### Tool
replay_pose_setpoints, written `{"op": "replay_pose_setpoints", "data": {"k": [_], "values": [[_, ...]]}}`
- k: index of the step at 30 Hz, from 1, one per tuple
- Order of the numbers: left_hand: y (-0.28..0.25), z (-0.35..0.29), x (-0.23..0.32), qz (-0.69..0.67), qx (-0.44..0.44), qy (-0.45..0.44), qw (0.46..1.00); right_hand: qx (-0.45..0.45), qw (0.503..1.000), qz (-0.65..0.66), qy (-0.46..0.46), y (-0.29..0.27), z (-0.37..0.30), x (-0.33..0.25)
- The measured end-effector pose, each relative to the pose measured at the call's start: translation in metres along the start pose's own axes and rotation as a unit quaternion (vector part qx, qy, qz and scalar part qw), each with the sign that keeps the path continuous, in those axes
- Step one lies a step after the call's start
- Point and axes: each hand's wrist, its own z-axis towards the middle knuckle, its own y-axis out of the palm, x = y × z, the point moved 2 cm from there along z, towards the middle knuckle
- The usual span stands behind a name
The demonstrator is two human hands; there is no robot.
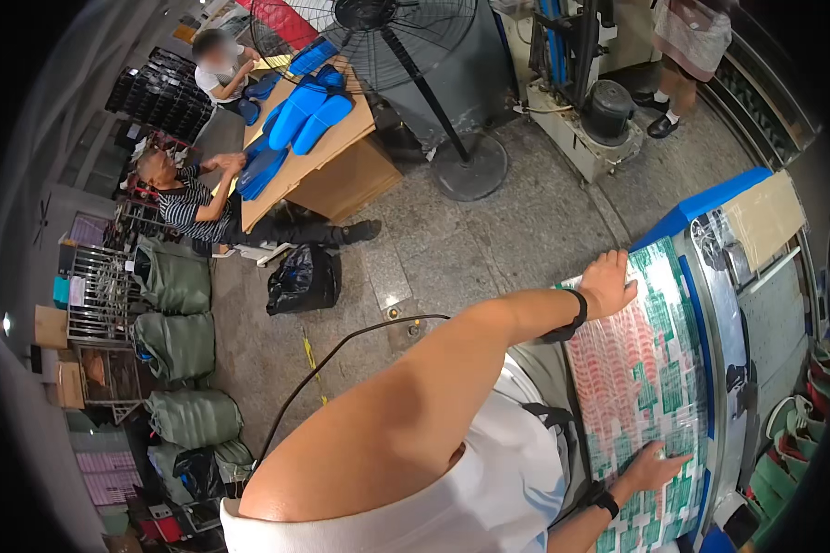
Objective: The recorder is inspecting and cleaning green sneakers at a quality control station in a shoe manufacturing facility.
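A long, glossy sheet (618, 369) with red and green print on white lies in front of me along a blue-edged worktop. My left hand (607, 284) rests at its far end, palm down and fingers loosely spread, with nothing seen in its grasp. Closer to the lower edge of the picture, my right hand (653, 465) lies on the same sheet. Its index finger is stretched out and the thumb is apart, while some other fingers are partly hidden. Both wrists wear black bands. Whether the sheet is one layer or several, I cannot tell.
Beyond the worktop's right side are green and red shoe-like pieces (798, 433). A standing fan (468, 166) and a machine with a motor (607, 115) stand ahead. Two people sit at a table (341, 152) holding blue shoe parts. A black bag (304, 278) and green sacks (180, 346) sit left.
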Motion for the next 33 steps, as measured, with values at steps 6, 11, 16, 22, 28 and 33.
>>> {"op": "replay_pose_setpoints", "data": {"k": [6,11,16,22,28,33], "values": [[-0.005,-0.002,0.002,-0.008,-0.001,0.007,1.0,0.042,0.999,-0.002,-0.034,0.002,-0.002,0.001],[-0.008,0.002,-0.003,-0.014,0.011,0.004,1.0,0.042,0.998,0.016,-0.045,0.012,-0.003,-0.003],[-0.006,0.002,-0.002,-0.016,0.016,0.006,1.0,0.053,0.997,0.02,-0.05,0.011,-0.003,0.0],[0.002,-0.001,0.004,-0.025,0.024,0.005,0.999,0.054,0.998,0.003,-0.035,0.008,-0.002,0.007],[-0.008,-0.003,0.008,-0.01,0.03,-0.009,0.999,0.08,0.997,0.004,-0.024,0.002,0.002,-0.003],[-0.003,-0.008,-0.003,-0.117,0.098,0.023,0.988,0.012,0.999,0.045,-0.009,-0.007,0.0,0.001]]}}
